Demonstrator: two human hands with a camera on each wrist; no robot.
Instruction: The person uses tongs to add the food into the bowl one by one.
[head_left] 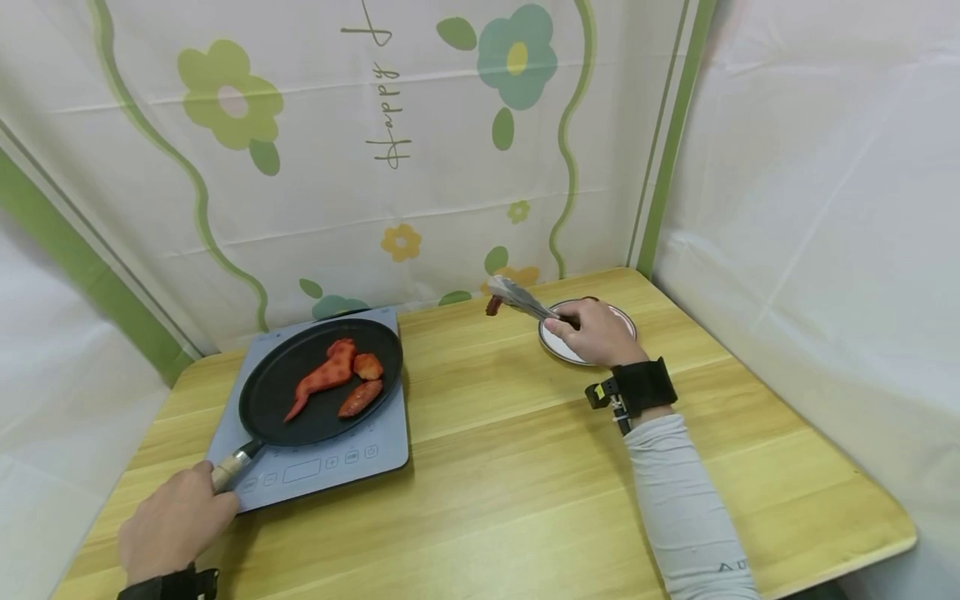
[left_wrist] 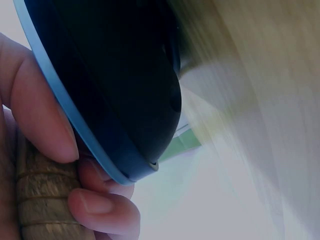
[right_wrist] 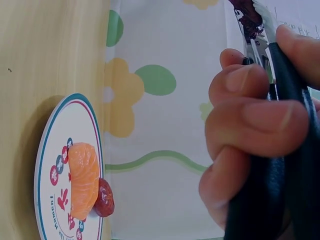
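Observation:
My left hand point(head_left: 176, 521) grips the pale wooden handle point(head_left: 227, 472) of a black frying pan point(head_left: 273, 379). In the pan lie a long reddish-orange food piece point(head_left: 330, 373) and two smaller ones, a rounded piece point(head_left: 367, 366) and a chicken wing piece point(head_left: 361, 398). My right hand point(head_left: 600, 333) holds tongs point(head_left: 525, 298) with dark handles, raised above the table. Their metal tips pinch a dark red, wrinkled piece of food point(head_left: 492, 306). Below that hand is a white plate point(head_left: 562, 348). In the right wrist view, a salmon piece point(right_wrist: 83, 175) and a red date point(right_wrist: 104, 198) are on it.
The pan sits on a grey induction cooktop point(head_left: 390, 458) at the left of the wooden table point(head_left: 510, 467). A flower-printed white curtain point(head_left: 315, 192) hangs behind the table. White sheets point(head_left: 825, 217) close off the sides.

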